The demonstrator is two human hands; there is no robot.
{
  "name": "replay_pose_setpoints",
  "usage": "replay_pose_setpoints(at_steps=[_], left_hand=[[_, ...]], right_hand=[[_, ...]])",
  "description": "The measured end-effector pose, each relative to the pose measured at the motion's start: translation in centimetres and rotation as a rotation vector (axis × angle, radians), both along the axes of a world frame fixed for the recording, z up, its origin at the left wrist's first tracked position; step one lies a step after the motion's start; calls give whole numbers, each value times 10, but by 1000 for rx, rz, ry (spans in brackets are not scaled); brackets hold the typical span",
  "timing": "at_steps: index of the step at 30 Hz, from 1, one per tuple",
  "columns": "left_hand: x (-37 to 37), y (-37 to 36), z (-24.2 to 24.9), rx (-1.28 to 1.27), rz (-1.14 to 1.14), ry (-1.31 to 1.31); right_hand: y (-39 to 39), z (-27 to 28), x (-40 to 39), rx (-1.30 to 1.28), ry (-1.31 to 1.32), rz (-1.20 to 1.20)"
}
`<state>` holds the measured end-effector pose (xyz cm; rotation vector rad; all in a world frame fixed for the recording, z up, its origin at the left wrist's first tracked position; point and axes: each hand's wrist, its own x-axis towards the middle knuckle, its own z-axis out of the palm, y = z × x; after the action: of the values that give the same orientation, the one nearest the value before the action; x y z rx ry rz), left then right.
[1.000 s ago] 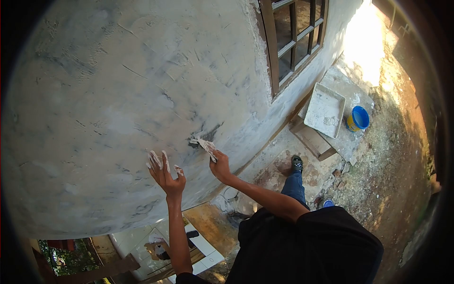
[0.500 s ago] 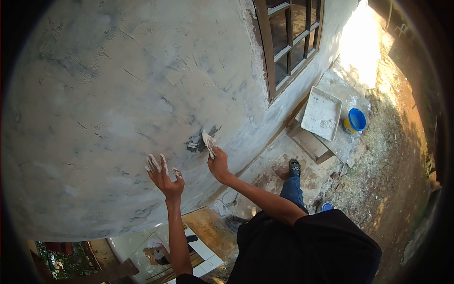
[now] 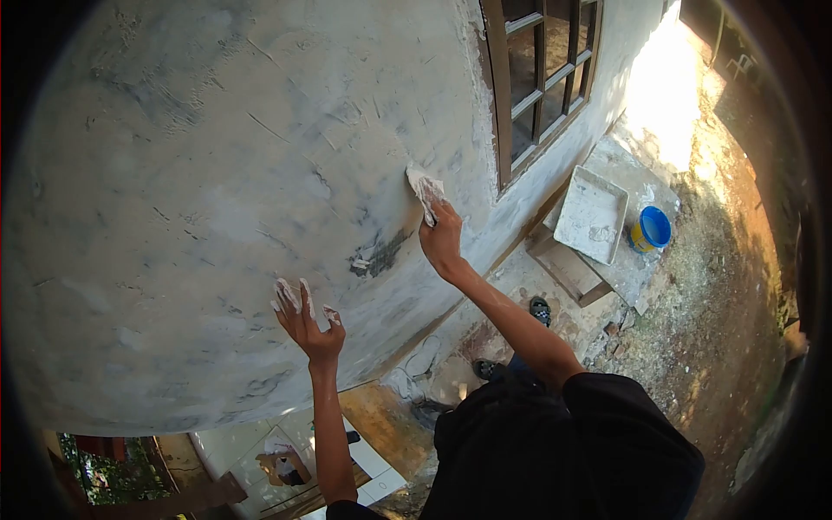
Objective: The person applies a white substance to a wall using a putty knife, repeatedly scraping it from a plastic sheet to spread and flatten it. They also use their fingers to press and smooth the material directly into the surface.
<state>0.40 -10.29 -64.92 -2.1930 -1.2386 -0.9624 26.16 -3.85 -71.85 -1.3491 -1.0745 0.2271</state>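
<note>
My right hand [image 3: 444, 238] is closed on a flat putty scraper [image 3: 425, 185] thickly coated in white. The scraper's edge is right at the wall [image 3: 260, 204], which carries patchy whitish filler with scratches and ridges. Below and left of that hand is a dark grey patch [image 3: 381, 255] with small pale crumbs of filler. My left hand [image 3: 314, 331] has its fingers spread near the lower wall surface, holding nothing; white filler covers its fingertips.
A barred window [image 3: 546, 82] with a brown frame is set in the wall at upper right. On a low table [image 3: 631, 178] lie a white-smeared tray [image 3: 591, 214] and a blue and yellow bucket [image 3: 650, 229]. White tiles [image 3: 238, 446] and cardboard lie at lower left.
My right hand has moved up and to the right along the wall with the scraper, uncovering more of the dark patch. My left hand has barely shifted. A second sandal now shows.
</note>
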Motion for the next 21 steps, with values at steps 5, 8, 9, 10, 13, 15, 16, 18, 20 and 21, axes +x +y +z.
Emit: replay_pose_setpoints(at_steps=[5, 8, 9, 10, 13, 15, 16, 18, 20, 21], left_hand=[[-5, -5, -1, -12, 2, -17], [-7, -6, -1, 12, 35, -6], [-7, -6, -1, 10, 36, -7], [-7, -5, 0, 5, 34, 3], [-4, -4, 2, -2, 35, -2], [-2, -1, 5, -1, 42, -16], [0, 0, 6, 11, 26, -25], [2, 0, 7, 26, 12, -36], [4, 0, 6, 33, -2, -37], [4, 0, 6, 34, -2, -38]], right_hand=[[-34, -61, -79, 44, -256, 222], [-58, -89, -97, -162, -276, 424], [-61, -91, -95, -164, -276, 425], [-63, -94, -87, -163, -277, 424], [-61, -82, -50, -70, -230, 281], [-51, -45, -12, 7, -187, 143], [-41, -38, 3, -25, -110, 103], [-23, -7, 23, -37, -4, 73], [-15, -8, 21, -30, 11, 58], [-11, -18, 11, 36, -68, 56]])
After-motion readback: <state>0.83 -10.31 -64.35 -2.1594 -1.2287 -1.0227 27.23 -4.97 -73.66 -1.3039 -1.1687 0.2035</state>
